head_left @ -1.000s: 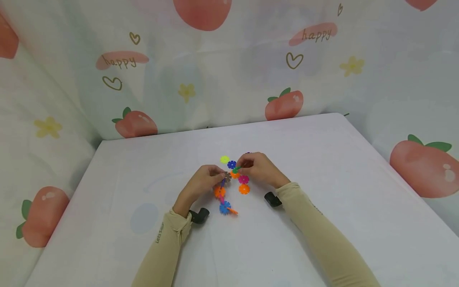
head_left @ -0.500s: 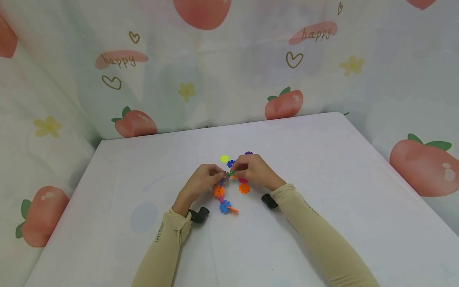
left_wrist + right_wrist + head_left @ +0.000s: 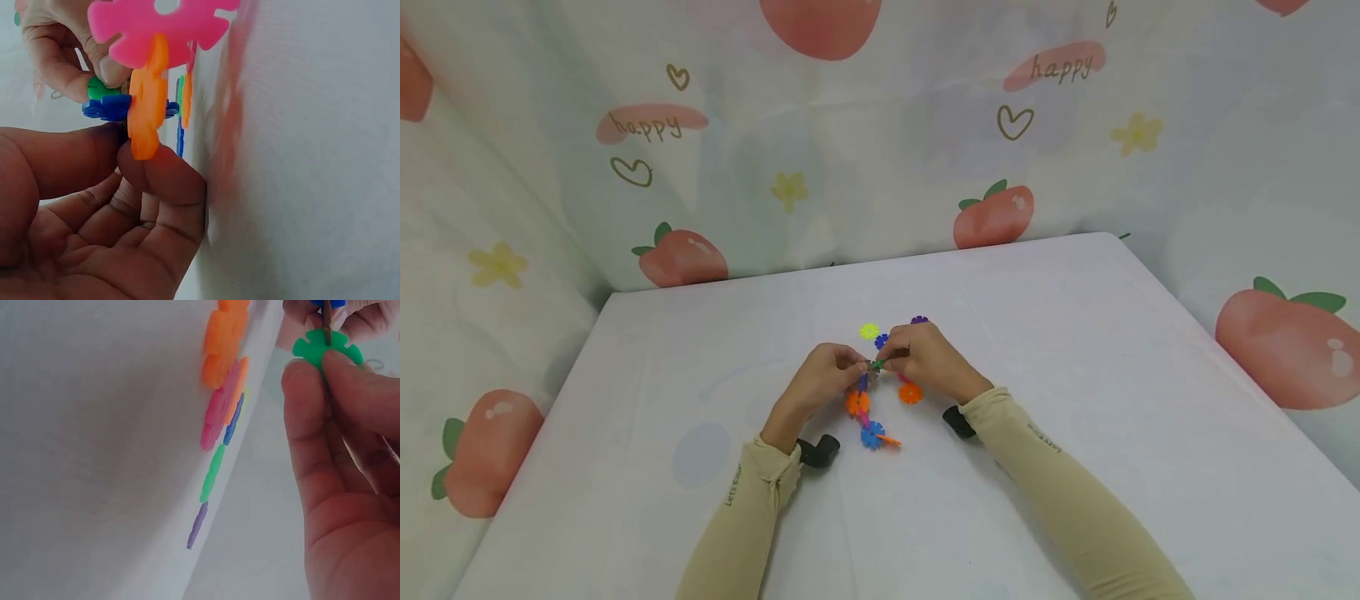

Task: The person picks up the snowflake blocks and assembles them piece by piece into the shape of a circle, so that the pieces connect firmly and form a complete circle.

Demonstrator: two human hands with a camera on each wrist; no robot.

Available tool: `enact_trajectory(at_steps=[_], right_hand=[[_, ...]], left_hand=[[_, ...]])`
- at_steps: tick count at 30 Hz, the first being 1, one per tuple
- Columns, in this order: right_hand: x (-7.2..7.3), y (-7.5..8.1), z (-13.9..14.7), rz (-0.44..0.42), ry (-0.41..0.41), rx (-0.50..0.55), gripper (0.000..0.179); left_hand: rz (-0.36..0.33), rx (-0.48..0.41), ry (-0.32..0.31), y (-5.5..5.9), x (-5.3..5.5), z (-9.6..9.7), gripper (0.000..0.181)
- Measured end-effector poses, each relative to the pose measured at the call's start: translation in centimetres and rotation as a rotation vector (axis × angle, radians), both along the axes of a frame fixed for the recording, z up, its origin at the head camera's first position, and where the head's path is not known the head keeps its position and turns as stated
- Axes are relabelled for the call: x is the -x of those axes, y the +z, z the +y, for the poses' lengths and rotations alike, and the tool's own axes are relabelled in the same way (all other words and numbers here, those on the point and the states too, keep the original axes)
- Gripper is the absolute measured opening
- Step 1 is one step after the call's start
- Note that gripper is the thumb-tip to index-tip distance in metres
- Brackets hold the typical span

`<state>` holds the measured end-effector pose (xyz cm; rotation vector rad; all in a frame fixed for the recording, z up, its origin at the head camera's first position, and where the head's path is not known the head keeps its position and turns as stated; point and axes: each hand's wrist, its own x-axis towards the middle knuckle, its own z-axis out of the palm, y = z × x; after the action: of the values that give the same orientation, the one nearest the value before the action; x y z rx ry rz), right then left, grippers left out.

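Near the middle of the table, my left hand (image 3: 826, 377) pinches a grey-brown snowflake disc (image 3: 873, 375) between thumb and forefinger. A linked chain hangs from that disc: a dark blue disc (image 3: 109, 107), an orange disc (image 3: 858, 403), a pink disc (image 3: 159, 28), a light blue disc (image 3: 872, 435) and another orange disc (image 3: 889, 442) seen edge-on. My right hand (image 3: 929, 360) pinches a green snowflake disc (image 3: 325, 351). In the right wrist view the brown disc's edge meets a notch of the green one; how deep it sits cannot be told. Fingers partly cover both discs.
Loose discs lie on the white table (image 3: 1037, 333) beyond and beneath my right hand: yellow (image 3: 869, 332), blue (image 3: 882, 342), purple (image 3: 919, 320), orange (image 3: 911, 393), pink (image 3: 219, 415) and green (image 3: 212, 473). A patterned cloth (image 3: 880, 142) hangs behind the table.
My right hand has moved left with the green disc, bringing it against the grey-brown disc and turning it edge-on to the head view. My left hand has stayed nearly still.
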<state>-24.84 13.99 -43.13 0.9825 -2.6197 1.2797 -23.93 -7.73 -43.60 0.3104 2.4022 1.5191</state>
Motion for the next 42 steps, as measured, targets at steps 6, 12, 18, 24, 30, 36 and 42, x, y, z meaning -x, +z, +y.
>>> enact_trajectory(at_steps=[6, 12, 18, 24, 30, 36, 42], right_hand=[[0.1, -0.2, 0.1, -0.019, 0.007, -0.014, 0.015], [0.3, 0.1, 0.6, -0.114, 0.004, -0.032, 0.015], [1.3, 0.7, 0.8, -0.164, -0.034, -0.067, 0.021], [3.2, 1.0, 0.4, -0.207, -0.107, -0.194, 0.026], [5.0, 0.6, 0.0, -0.195, -0.134, -0.361, 0.024], [5.8, 0.3, -0.6, -0.205, -0.144, -0.431, 0.020], [5.7, 0.2, -0.8, -0.245, -0.156, -0.350, 0.017]], left_hand=[[-0.016, 0.010, 0.004, -0.1, -0.1, 0.1, 0.014], [-0.019, 0.004, -0.016, 0.1, -0.1, -0.1, 0.015], [-0.013, 0.027, -0.064, 0.4, -0.1, -0.4, 0.020], [-0.032, 0.040, -0.109, 0.3, 0.1, -0.4, 0.019], [-0.057, 0.080, -0.102, 0.4, 0.2, -0.2, 0.019], [-0.051, 0.096, -0.106, 0.7, 0.2, -0.5, 0.026], [-0.049, 0.126, -0.106, 0.6, 0.3, -0.9, 0.042]])
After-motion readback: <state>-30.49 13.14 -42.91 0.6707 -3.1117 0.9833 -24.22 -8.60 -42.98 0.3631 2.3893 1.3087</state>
